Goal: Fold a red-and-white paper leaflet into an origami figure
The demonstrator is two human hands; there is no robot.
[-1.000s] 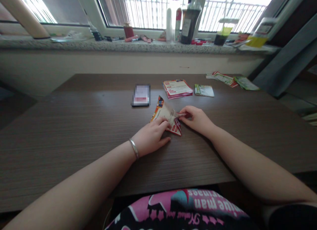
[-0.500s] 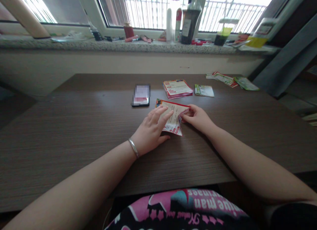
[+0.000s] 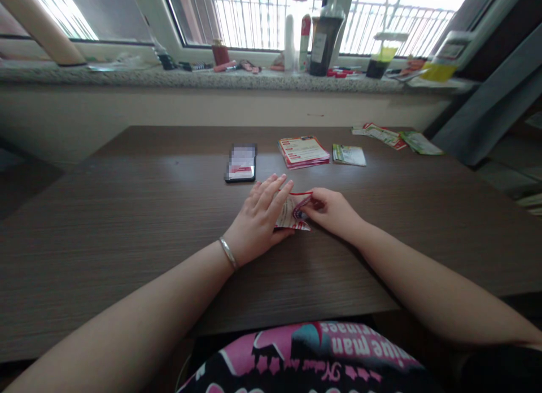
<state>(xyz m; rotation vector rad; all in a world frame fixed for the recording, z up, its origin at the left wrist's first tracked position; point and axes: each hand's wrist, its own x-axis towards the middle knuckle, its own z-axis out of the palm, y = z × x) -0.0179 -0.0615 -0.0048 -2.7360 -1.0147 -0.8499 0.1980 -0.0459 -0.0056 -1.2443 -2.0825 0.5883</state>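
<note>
A printed paper leaflet [image 3: 288, 211] with red edging lies at the middle of the table, its right side curled over. My left hand [image 3: 259, 217] rests across the leaflet with fingers stretched out and thumb apart, hiding its left part. Between the thumb and fingers of my right hand [image 3: 332, 211] is the leaflet's curled right edge. Just beyond the hands sits a stack of similar leaflets [image 3: 304, 151]. A small green-and-white card or packet [image 3: 349, 155] is beside that stack.
Left of the stack lies a phone [image 3: 241, 163] with a blurred screen. Several colourful papers [image 3: 385, 136] are at the table's far right. Bottles and small items, among them a dark bottle [image 3: 324, 46], line the stone windowsill [image 3: 254, 82].
My right hand has moved a little left and nearer to me, curling the leaflet's right edge further over. My left hand now covers more of the leaflet.
</note>
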